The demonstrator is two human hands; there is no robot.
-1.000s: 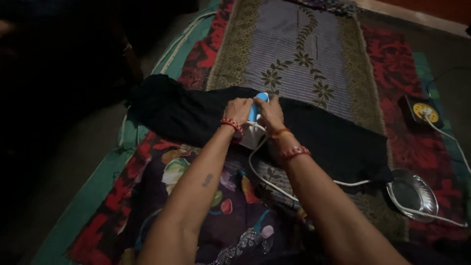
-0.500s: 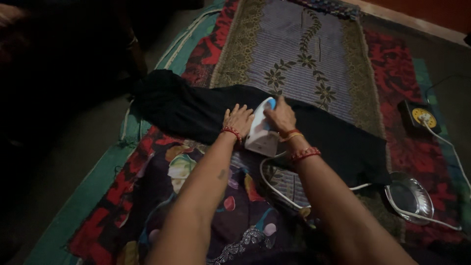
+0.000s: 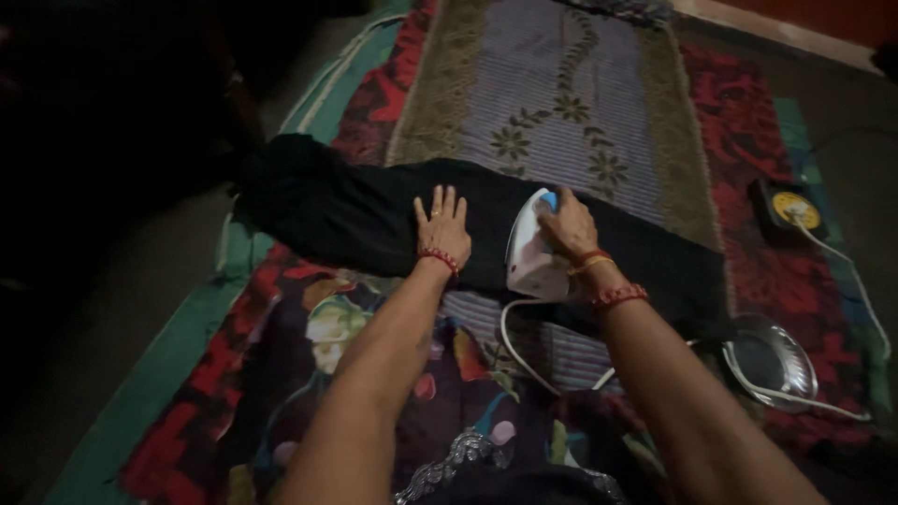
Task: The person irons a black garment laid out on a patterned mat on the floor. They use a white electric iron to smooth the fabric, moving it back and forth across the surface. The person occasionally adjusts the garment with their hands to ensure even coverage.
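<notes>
The right hand (image 3: pixel 568 224) is clamped on the handle of a white and blue iron (image 3: pixel 530 248), which sits on a black garment (image 3: pixel 355 220) spread across patterned cloths on the floor. The left hand (image 3: pixel 443 224) lies flat with fingers apart on the garment, just beside the iron.

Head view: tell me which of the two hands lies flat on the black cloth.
The left hand, spread palm-down on the black cloth. The right hand instead grips the white iron.
</notes>
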